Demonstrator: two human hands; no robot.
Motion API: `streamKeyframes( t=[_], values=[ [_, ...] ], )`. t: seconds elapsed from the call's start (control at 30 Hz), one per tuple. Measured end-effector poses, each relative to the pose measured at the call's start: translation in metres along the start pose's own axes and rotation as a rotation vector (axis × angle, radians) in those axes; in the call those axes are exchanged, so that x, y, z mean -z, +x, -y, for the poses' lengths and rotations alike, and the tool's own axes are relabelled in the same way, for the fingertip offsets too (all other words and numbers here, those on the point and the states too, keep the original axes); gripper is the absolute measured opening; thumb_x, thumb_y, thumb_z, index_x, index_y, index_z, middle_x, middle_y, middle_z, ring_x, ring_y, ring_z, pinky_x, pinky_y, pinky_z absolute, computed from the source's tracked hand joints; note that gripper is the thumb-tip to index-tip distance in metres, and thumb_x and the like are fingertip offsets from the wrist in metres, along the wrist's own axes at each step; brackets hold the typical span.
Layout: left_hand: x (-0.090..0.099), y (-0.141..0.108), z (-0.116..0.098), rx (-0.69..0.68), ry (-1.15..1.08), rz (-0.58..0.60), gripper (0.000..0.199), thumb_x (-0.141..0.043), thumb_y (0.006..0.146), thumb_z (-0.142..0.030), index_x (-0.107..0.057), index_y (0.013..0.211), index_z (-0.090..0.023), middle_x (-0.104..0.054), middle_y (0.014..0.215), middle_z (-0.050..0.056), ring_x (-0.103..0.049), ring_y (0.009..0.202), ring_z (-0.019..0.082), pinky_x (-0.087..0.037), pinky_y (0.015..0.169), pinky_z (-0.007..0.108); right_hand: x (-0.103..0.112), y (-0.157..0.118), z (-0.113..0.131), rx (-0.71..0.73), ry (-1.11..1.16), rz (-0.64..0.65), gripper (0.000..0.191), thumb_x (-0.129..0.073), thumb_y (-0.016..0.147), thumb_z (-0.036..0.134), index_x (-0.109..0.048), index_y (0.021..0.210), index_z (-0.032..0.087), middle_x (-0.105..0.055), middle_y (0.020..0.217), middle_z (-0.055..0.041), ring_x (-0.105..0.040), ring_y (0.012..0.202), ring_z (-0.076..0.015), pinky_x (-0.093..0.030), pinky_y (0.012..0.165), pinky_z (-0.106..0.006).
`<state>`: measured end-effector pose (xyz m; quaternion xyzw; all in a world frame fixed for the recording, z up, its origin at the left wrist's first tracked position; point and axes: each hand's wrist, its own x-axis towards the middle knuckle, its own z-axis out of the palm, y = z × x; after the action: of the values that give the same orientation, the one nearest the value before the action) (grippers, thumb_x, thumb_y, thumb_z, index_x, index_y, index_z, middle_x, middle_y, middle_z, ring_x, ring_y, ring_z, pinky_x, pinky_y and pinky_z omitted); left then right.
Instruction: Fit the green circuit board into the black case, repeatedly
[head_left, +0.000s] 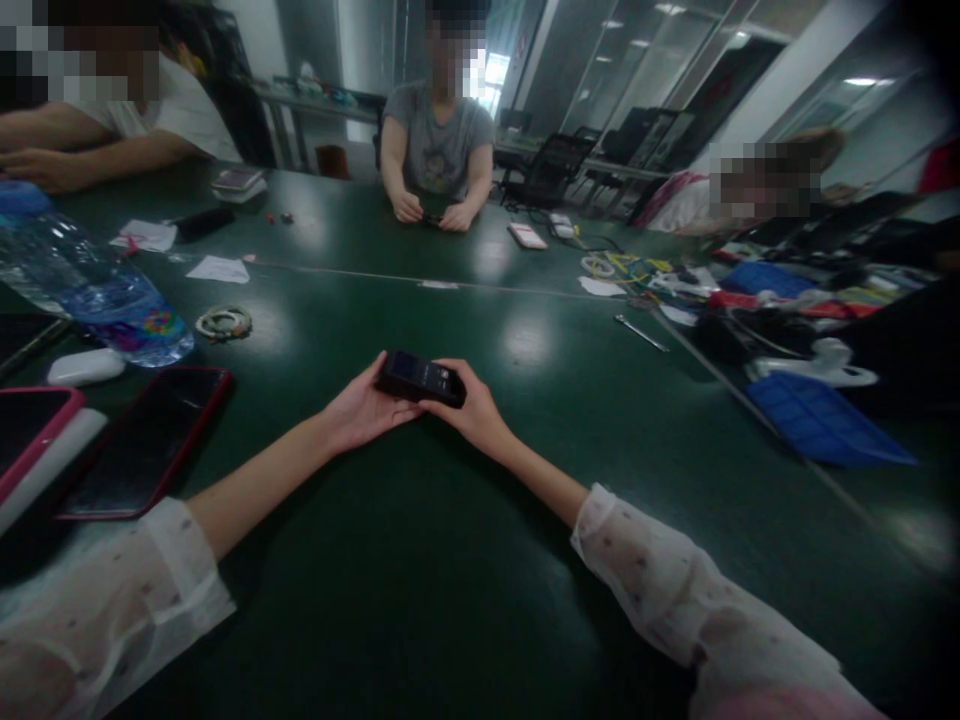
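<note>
A small black device [417,377] with a dark screen and a few buttons is held between my two hands above the green table [420,560]. My left hand [363,408] is closed on its left end, with fingers beneath it. On the right end, my right hand [471,408] grips it between thumb and fingers. The device's screen side faces up, and its underside is hidden.
On the left are a water bottle [120,290], a red-edged phone [150,440], a white case [86,367] and a bracelet [223,323]. A wrench [641,333], blue trays [825,418] and tangled cables [637,270] are on the right. Several people sit around.
</note>
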<state>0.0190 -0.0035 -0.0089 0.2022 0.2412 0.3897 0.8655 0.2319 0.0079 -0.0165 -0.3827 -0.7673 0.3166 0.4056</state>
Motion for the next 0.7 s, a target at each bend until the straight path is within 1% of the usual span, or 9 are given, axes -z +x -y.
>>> streamKeyframes(
  t=[0.07, 0.17, 0.3, 0.5, 0.7],
  values=[
    [-0.001, -0.001, 0.000, 0.003, -0.007, -0.010, 0.066, -0.030, 0.106, -0.052, -0.028, 0.158, -0.012, -0.065, 0.135, 0.020, -0.069, 0.116, 0.026, -0.043, 0.112, 0.040, 0.000, 0.000, 0.000, -0.001, -0.005, -0.003, 0.051, -0.080, 0.079, 0.030, -0.053, 0.122, 0.025, -0.067, 0.117, -0.0072, -0.066, 0.106, -0.0261, -0.053, 0.094, -0.044],
    [-0.001, -0.001, 0.000, 0.011, -0.022, 0.004, 0.065, -0.031, 0.106, -0.052, -0.027, 0.158, -0.013, -0.064, 0.137, 0.019, -0.068, 0.118, 0.026, -0.042, 0.113, 0.040, 0.000, 0.000, 0.000, -0.002, -0.004, -0.001, 0.051, -0.080, 0.079, 0.030, -0.053, 0.122, 0.025, -0.067, 0.117, -0.0072, -0.066, 0.106, -0.0263, -0.053, 0.093, -0.044],
    [0.002, -0.001, 0.000, 0.001, -0.006, 0.010, 0.065, -0.031, 0.106, -0.051, -0.027, 0.158, -0.014, -0.066, 0.134, 0.019, -0.067, 0.120, 0.027, -0.040, 0.114, 0.042, 0.001, -0.001, 0.002, 0.001, -0.002, 0.010, 0.050, -0.079, 0.080, 0.030, -0.053, 0.123, 0.025, -0.067, 0.118, -0.0078, -0.066, 0.107, -0.0267, -0.053, 0.093, -0.045],
    [0.009, 0.002, 0.000, 0.017, -0.025, 0.075, 0.067, -0.032, 0.105, -0.052, -0.024, 0.160, -0.014, -0.066, 0.134, 0.018, -0.067, 0.121, 0.027, -0.040, 0.114, 0.042, 0.001, 0.000, 0.002, -0.005, -0.010, 0.004, 0.051, -0.080, 0.079, 0.029, -0.053, 0.122, 0.026, -0.067, 0.118, -0.0073, -0.066, 0.108, -0.0268, -0.053, 0.094, -0.045],
    [0.005, 0.000, 0.000, 0.014, -0.031, 0.063, 0.067, -0.033, 0.105, -0.051, -0.025, 0.160, -0.014, -0.065, 0.136, 0.018, -0.066, 0.123, 0.027, -0.038, 0.116, 0.042, 0.001, 0.000, 0.002, 0.002, -0.009, 0.000, 0.049, -0.079, 0.080, 0.029, -0.054, 0.122, 0.025, -0.067, 0.118, -0.0077, -0.065, 0.107, -0.0265, -0.052, 0.094, -0.044]
  ],
)
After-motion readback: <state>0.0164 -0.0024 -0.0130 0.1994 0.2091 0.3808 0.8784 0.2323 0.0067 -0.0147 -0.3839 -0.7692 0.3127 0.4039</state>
